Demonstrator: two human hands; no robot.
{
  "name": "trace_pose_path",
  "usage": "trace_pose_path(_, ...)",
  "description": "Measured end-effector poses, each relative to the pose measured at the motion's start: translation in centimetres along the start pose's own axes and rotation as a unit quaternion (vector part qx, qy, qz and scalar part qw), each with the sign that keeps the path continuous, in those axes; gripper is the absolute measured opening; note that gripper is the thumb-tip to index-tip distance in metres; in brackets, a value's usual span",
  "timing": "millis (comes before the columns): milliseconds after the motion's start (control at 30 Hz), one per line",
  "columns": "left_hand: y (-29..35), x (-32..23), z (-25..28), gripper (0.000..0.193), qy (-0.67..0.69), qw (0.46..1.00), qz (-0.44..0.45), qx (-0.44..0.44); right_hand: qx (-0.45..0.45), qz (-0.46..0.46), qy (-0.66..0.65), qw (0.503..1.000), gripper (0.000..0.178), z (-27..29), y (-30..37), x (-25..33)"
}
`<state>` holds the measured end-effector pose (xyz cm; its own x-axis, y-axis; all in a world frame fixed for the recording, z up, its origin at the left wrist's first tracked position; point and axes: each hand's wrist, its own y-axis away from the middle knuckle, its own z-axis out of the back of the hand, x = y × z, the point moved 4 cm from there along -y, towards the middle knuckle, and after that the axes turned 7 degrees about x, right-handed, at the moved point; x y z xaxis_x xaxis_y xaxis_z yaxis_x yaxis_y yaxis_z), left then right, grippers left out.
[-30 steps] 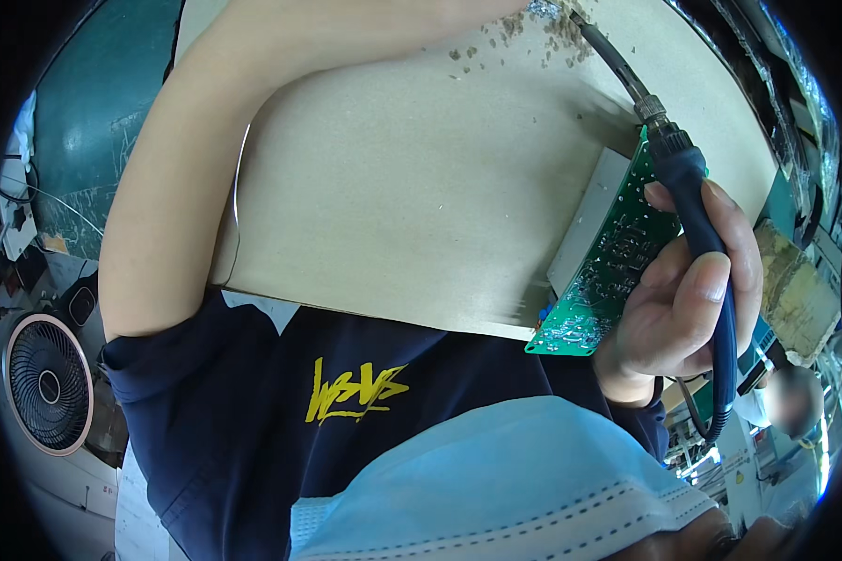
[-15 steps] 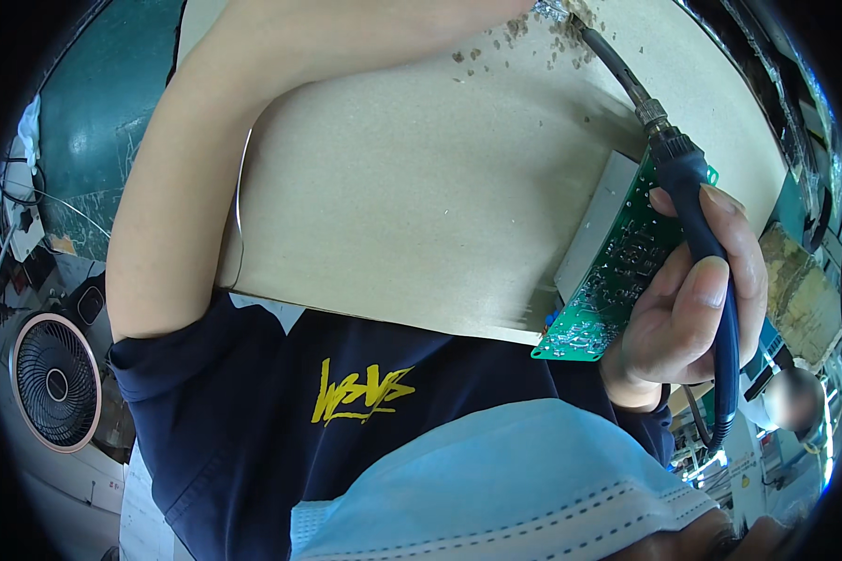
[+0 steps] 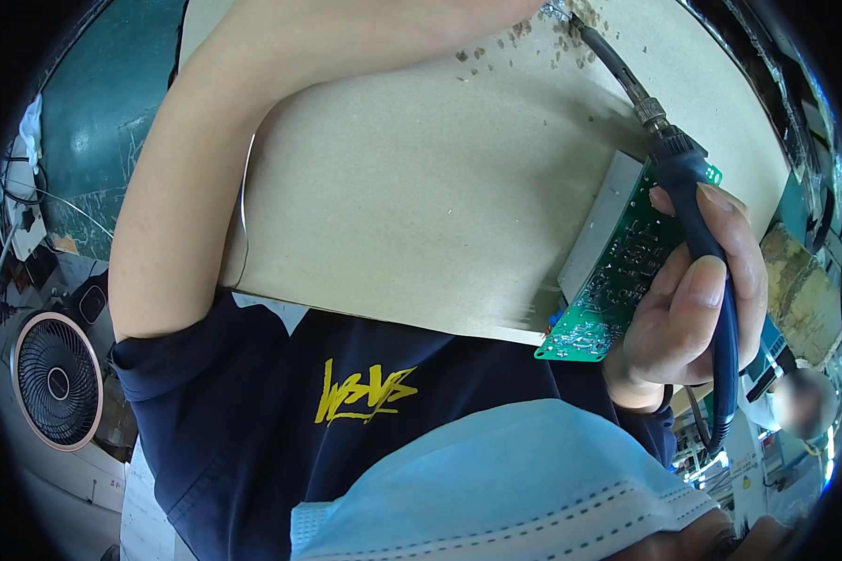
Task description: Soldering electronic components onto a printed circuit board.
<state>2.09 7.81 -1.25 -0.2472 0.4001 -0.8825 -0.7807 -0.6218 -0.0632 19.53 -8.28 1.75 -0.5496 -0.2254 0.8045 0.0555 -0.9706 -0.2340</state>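
Observation:
My right hand [image 3: 692, 299] is closed around a dark blue soldering iron [image 3: 690, 173], gripping it like a pen. The iron slants up and left, its tip by a shiny silvery bit [image 3: 556, 10] at the top edge. A green circuit board [image 3: 608, 290] with solder joints stands tilted behind the right hand, a pale grey block [image 3: 601, 220] along its left side. I cannot tell whether the hand touches the board. My left hand [image 3: 468, 26] reaches in at the top, its fingers cut off or hidden near the iron's tip. A thin silvery wire [image 3: 243, 206] shows beside my left forearm.
Beige board [image 3: 393, 206] covers the work surface, with brown spots [image 3: 519, 35] near the iron's tip. A green mat [image 3: 94, 140] lies at left, above a round fan [image 3: 58, 381]. The iron's cable [image 3: 697, 421] bends down at right. Another person [image 3: 800, 402] appears at far right.
Hands and iron hold almost the same place. The whole view has shifted very slightly; nothing was taken up or let go.

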Motion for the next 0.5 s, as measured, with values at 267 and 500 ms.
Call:
trace_pose_path(267,0.2,-0.1,-0.8,0.005,-0.043,0.997,-0.014,-0.058,0.001,0.011,-0.003,1.000,0.041,0.0,-0.1,-0.2)
trace_pose_path(500,0.2,0.6,0.2,0.005,0.057,0.998,0.031,-0.027,0.000,0.009,-0.014,1.000,0.041,0.1,-0.7,0.3)
